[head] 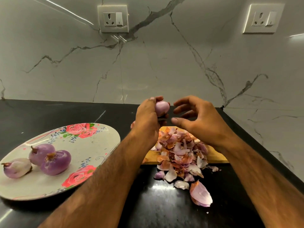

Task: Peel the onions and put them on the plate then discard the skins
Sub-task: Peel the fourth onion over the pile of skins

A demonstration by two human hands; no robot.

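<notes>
Currently, three peeled onions (56, 162) lie on the plate (92, 145) at your left, root tufts aimed up and leftward, the leftmost on its side with its long axis left-to-right. Your left grip (148, 119) is closed round a fourth onion (162, 108), raised above the counter (49, 112) and apparently bare; fingers cover its ends, so its axis cannot be read, while the right grip (199, 119) hovers beside it, loose and empty. Remaining, by estimate: plate this onion, then discard the skins (179, 153) heaped on the cutting board (215, 157) and counter.
</notes>
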